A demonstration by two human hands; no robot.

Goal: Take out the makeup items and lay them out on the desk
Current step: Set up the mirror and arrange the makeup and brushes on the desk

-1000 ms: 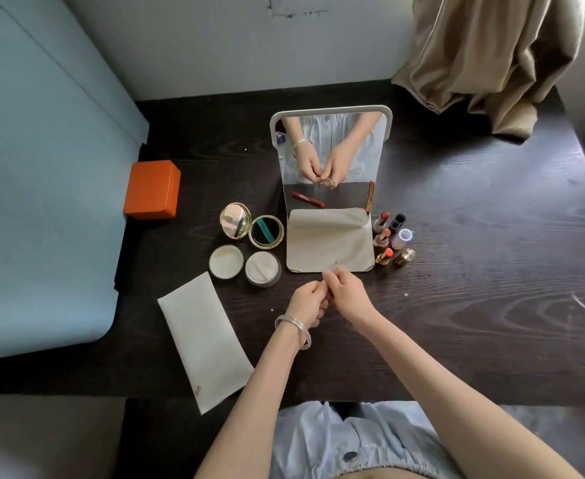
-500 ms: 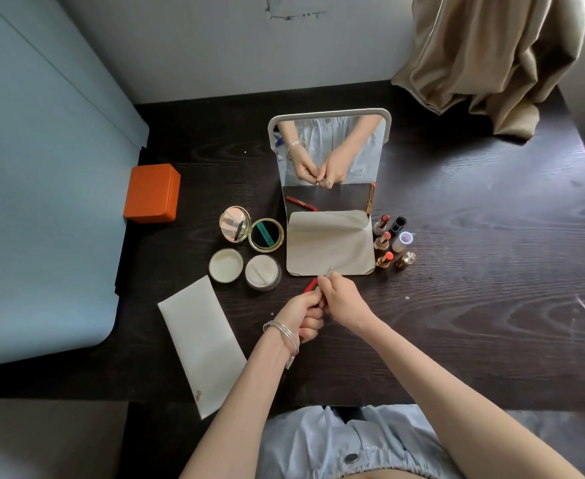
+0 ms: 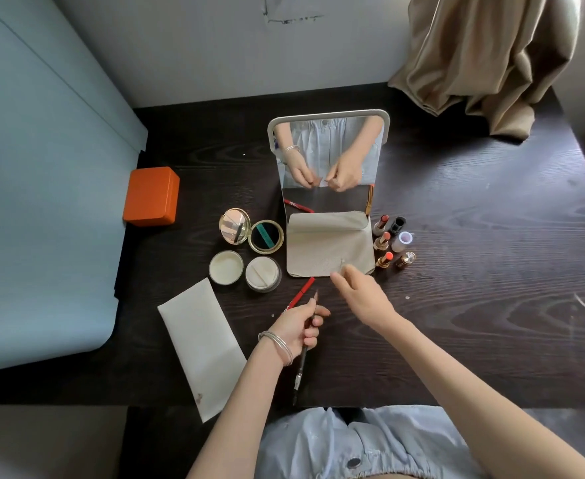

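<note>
Dark wooden desk, seen from the head camera. Its far edge meets the wall; a blue panel bounds the left side; a beige curtain drapes over the far right corner. The broad right half of the desk is open; the near edge lies just before the person's torso. A standing mirror rises behind a beige pouch. Left of the pouch: an open gold compact and two round white jars. Right of it: a cluster of lipsticks. A white pouch lies near left; an orange box stands well apart.

Left hand: fingers curled round a dark pencil, tip toward the pouch, beside a red pencil. Right hand: fingers pinch a small clear item at the pouch's near edge; what it is cannot be told.
</note>
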